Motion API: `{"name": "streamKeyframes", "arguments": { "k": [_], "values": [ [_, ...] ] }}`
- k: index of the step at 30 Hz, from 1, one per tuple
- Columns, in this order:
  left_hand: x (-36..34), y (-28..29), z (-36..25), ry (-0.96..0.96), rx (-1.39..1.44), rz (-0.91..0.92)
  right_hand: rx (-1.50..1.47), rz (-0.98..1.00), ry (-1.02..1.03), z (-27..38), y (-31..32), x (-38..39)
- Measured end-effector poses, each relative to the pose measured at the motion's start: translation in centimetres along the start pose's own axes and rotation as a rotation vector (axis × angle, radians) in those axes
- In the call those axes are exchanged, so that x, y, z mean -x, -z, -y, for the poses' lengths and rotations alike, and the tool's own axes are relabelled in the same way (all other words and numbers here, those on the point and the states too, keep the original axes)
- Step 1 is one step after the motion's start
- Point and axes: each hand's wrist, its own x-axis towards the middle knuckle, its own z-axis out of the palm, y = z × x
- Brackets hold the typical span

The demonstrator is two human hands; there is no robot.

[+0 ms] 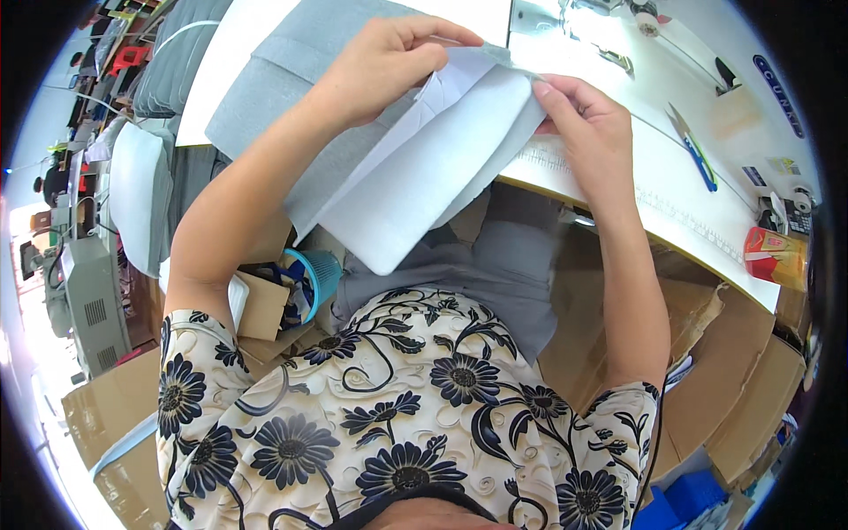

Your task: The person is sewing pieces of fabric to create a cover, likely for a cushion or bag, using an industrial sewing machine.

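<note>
I hold a layered grey fabric piece with white backing [424, 190] at its upper edge, tilted over the front of the white table [539, 31]. My left hand [397, 66] grips the top left corner, index finger stretched along the edge and thumb beside a folded white flap. My right hand [579, 119] pinches the top right corner, thumb on top and fingers curled. A larger grey sheet [265, 97] lies beneath on the left. Right of my right hand are blue-handled scissors [698, 159] and a long clear ruler [667, 212], partly hidden under the work.
Sewing-machine parts [645, 22] stand at the back. Stacked grey pieces [137, 194] sit left. A blue bin [322, 283] and cardboard [724, 389] are below the table. A red-and-yellow container [764, 256] is at the right end, and a grey metal box [93, 309] at far left.
</note>
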Motion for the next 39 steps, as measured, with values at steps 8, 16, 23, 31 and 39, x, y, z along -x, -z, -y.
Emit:
{"name": "streamKeyframes", "arguments": {
  "k": [8,16,23,31,39],
  "values": [
    [-1.4,-1.7,-2.0,-0.147,-0.418,0.124,0.548,0.168,0.159,0.0,1.0,-2.6],
    [-6.0,0.5,0.3,-0.229,-0.194,-0.057,0.151,0.118,-0.065,-0.5,-0.7,-3.7],
    [-6.5,2.9,-5.9,-0.569,-0.568,-0.111,-0.508,0.031,-0.085,-0.1,-5.2,-5.1],
    [-2.0,1.9,2.3,-0.640,-0.661,-0.038,-0.091,0.183,-0.150,-0.4,-1.3,-4.6],
    [1.2,-2.6,3.8,-0.426,-0.301,-0.168,0.226,0.246,-0.125,-0.5,0.3,-5.5]
  ]
}}
